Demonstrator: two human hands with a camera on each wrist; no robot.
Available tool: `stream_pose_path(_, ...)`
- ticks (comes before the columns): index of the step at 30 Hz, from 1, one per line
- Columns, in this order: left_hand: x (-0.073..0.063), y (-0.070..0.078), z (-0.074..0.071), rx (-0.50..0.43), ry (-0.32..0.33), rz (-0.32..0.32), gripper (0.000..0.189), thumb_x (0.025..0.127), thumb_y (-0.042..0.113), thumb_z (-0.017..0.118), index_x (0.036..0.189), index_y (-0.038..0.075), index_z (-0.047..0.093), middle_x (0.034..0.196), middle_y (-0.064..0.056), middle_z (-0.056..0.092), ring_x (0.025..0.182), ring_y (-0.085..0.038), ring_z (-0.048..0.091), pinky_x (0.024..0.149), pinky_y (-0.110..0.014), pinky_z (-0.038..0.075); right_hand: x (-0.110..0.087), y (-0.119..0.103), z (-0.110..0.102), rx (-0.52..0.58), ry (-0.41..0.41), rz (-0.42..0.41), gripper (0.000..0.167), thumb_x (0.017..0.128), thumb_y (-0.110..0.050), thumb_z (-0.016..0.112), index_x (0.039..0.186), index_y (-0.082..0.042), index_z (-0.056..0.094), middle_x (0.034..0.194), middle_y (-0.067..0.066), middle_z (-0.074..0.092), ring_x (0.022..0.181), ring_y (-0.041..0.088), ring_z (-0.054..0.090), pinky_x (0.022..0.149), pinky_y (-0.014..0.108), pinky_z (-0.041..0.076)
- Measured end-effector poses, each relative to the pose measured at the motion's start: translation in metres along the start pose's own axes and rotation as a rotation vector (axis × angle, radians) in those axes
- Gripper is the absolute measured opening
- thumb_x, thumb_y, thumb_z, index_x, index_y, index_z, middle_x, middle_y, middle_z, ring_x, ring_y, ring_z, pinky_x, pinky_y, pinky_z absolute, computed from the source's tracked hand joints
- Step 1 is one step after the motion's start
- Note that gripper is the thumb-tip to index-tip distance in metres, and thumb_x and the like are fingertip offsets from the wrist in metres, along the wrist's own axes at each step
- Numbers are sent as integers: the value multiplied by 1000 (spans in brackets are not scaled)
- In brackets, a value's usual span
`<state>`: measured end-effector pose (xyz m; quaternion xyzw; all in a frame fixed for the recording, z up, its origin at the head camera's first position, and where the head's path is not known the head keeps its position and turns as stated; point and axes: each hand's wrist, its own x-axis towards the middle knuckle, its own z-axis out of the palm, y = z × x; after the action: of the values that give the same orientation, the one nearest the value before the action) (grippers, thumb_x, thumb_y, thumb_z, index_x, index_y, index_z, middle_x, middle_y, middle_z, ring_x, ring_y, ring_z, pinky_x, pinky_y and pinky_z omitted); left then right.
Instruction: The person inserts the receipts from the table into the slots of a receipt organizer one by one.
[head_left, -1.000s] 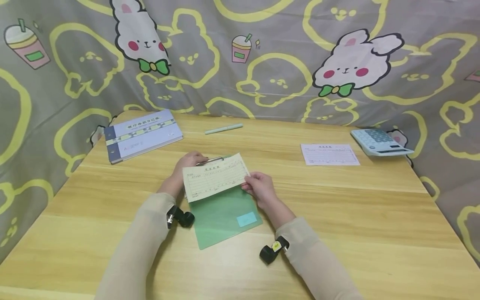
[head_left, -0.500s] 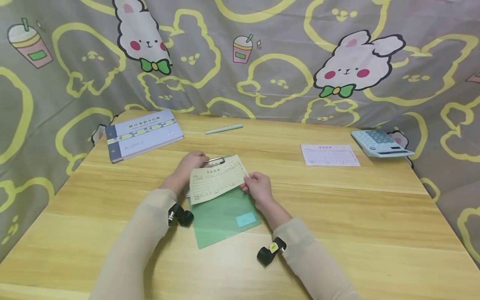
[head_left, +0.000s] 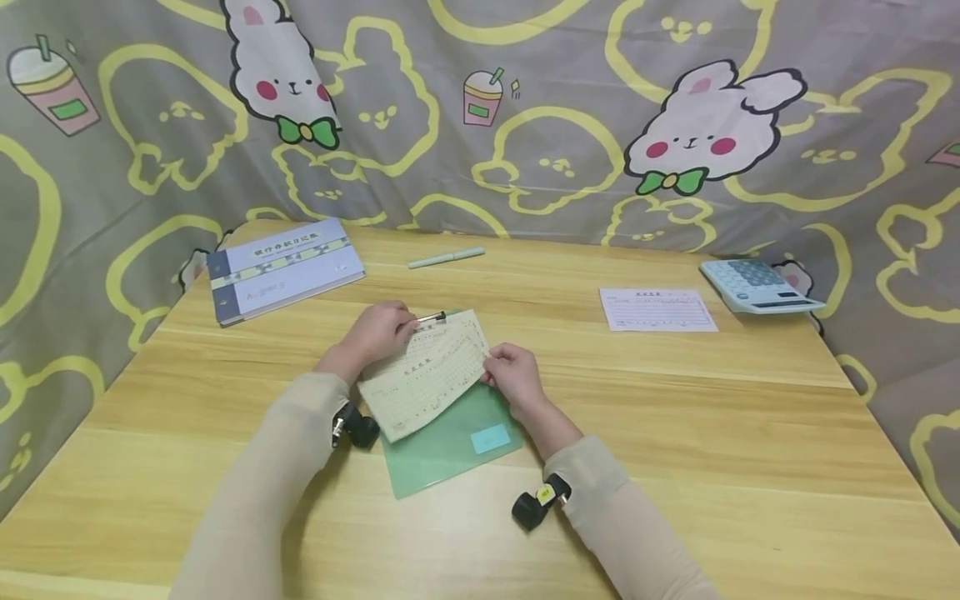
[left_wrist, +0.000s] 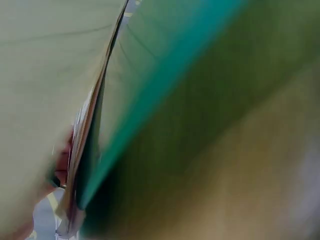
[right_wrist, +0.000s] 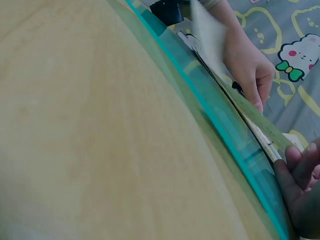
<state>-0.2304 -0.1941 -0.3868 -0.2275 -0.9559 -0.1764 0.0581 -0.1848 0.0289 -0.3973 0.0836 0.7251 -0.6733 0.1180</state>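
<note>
A translucent green clip folder (head_left: 431, 462) with a light-blue label lies before me in the head view, its metal clip (head_left: 431, 317) at the far edge. Yellowish printed form slips (head_left: 435, 379) spread over its upper part, the top one bowed and skewed. My left hand (head_left: 378, 335) grips the folder's top-left at the clip, thumb by the metal; its far fingers are hidden. At the slips' right edge, my right hand (head_left: 516, 372) pinches the paper between thumb and fingers. In the right wrist view, the slips (right_wrist: 255, 112) stand edge-on above the folder's teal edge (right_wrist: 220, 130).
A blue-grey account book (head_left: 288, 271) lies at the back left of the wooden table (head_left: 712, 467). Behind the hands is a pale green pen (head_left: 447, 257). To the right are a white printed form (head_left: 657, 310) and a light-blue calculator (head_left: 759, 285). A patterned curtain (head_left: 555, 50) hangs behind.
The top slip's left side has swung down towards me, uncovering another printed slip beneath it near the clip. My left hand has shifted slightly over the clip; my right hand keeps its pinch.
</note>
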Motion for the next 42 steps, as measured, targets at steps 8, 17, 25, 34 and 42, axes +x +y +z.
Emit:
stream_pose_path(8,0,-1,-1,-40,-19,-22,21,86,17,51,93,3,66,86,-9,58,80,-24,53,74,-37,42,1,-3,1,3,25,50,7,82,0,51,83,3,57,63,7,58,53,9,53,53,19,46)
stream_pose_path(17,2,-2,0,-21,-38,-23,22,86,16,51,92,2,66,88,-10,59,82,-25,53,76,-38,42,5,-4,9,77,117,73,5,83,1,47,84,5,50,61,10,59,49,10,54,50,19,47)
stream_pose_path(25,2,-1,-2,-17,-45,-26,22,86,16,51,92,1,66,88,-12,58,81,-26,53,76,-39,41,6,-7,16,43,135,83,7,82,-3,53,83,4,54,59,8,58,51,10,55,48,17,45)
stream_pose_path(34,2,0,-1,-16,-39,-29,21,86,16,52,90,1,66,87,-11,58,81,-24,52,75,-38,41,8,-6,13,5,98,102,16,85,-8,49,89,3,60,66,10,62,50,8,53,49,17,46)
stream_pose_path(42,2,-1,-1,-2,-14,0,19,85,15,53,87,1,66,85,-11,58,80,-26,53,76,-39,41,8,-7,13,-13,80,127,19,81,-1,46,91,4,60,69,10,64,51,8,54,49,15,45)
